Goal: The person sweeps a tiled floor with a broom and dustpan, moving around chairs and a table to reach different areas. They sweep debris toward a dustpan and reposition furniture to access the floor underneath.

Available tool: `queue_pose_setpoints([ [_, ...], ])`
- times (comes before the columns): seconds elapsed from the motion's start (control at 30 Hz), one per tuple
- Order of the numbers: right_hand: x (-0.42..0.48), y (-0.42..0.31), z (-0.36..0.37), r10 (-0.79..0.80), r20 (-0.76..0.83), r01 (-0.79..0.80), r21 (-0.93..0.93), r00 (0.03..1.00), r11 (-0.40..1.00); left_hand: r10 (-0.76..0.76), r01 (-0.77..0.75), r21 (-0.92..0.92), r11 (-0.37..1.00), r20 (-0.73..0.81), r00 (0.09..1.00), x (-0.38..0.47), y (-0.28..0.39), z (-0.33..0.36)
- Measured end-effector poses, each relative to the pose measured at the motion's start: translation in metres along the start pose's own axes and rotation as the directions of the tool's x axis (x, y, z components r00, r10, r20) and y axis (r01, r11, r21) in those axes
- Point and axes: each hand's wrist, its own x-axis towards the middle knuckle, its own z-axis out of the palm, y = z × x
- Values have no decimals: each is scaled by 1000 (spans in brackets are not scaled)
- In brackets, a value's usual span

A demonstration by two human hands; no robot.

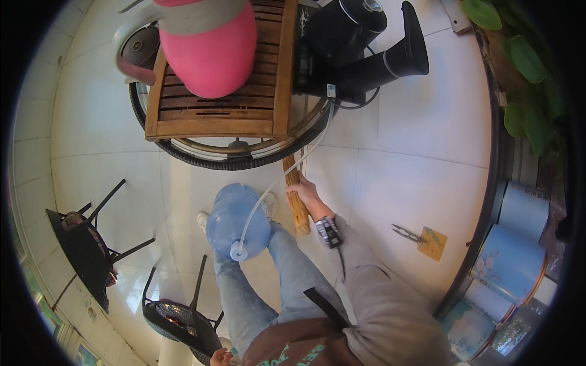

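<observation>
My right hand (pixel 304 194) is closed around a long, yellowish-brown wooden piece (pixel 297 208), ribbed along its length, whose upper end reaches the rim of the round table. My left hand (pixel 221 357) is at the bottom edge, beside a dark woven chair; what its fingers do is too small to tell. Between my legs stands a blue plastic water bottle (pixel 238 215), a clear tube (pixel 279 176) running from its white cap up to the black kettle set. On the slatted wooden tray (pixel 215 126) sits a pink and grey jug (pixel 210 59).
A black kettle (pixel 343 23) stands at the table's right side. Two dark chairs (pixel 87 256) are at the left. Small pruning snips (pixel 407 232) and a yellow card (pixel 432 243) lie on the tiled floor. Blue canisters (pixel 509 263) and leafy plants (pixel 526 59) line the right.
</observation>
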Motion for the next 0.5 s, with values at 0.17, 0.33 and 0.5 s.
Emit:
queue_pose_setpoints([
  [0.17,-15,-12,-42,-47,-33,31,-376,998,926,40,-41,62,997,13,999,-4,26,10],
  [0.33,21,-18,-10,-164,-73,122,-399,984,909,32,-44,130,991,96,995,-9,2,12],
  [0.5,6,-5,-17,-91,75,105,-214,993,971,20,-15,-47,999,91,996,-4,-12,20],
])
